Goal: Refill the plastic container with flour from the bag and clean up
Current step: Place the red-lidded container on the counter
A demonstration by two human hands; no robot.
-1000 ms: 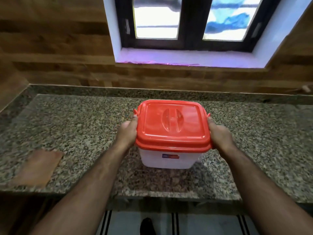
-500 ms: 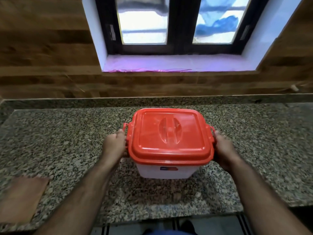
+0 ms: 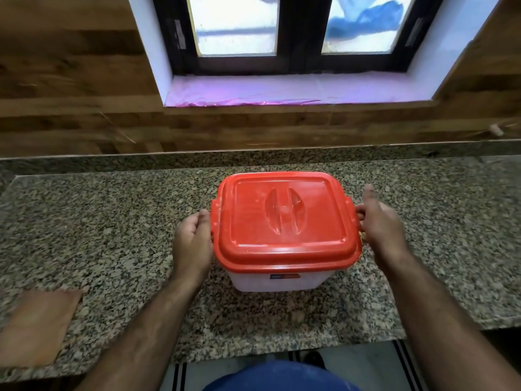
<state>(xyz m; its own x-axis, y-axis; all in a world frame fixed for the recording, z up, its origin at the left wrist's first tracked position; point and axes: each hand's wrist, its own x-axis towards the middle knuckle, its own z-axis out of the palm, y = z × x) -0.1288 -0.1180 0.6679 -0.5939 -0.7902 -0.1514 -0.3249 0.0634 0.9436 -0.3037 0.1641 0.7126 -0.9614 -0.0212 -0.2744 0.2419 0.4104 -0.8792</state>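
A white plastic container [image 3: 277, 280] with a red lid [image 3: 284, 221] stands on the speckled granite counter [image 3: 112, 227], with the lid on. My left hand [image 3: 191, 244] is against its left side, thumb touching the lid's edge and fingers curled under the rim at the left clip. My right hand [image 3: 380, 230] is at the right side, with the index finger hooked round the red right clip [image 3: 358, 214] and the thumb sticking up free. No flour bag is in view.
A flat brown cloth [image 3: 36, 325] lies at the counter's front left. A wooden wall and a window sill [image 3: 282, 90] rise behind the counter. Below the front edge I see a striped floor mat [image 3: 406, 359] and something blue [image 3: 282, 376].
My right thumb has lifted off the lid and now points up, and the index finger hooks the right clip. The view has dropped closer to the container. The container stays on the counter.
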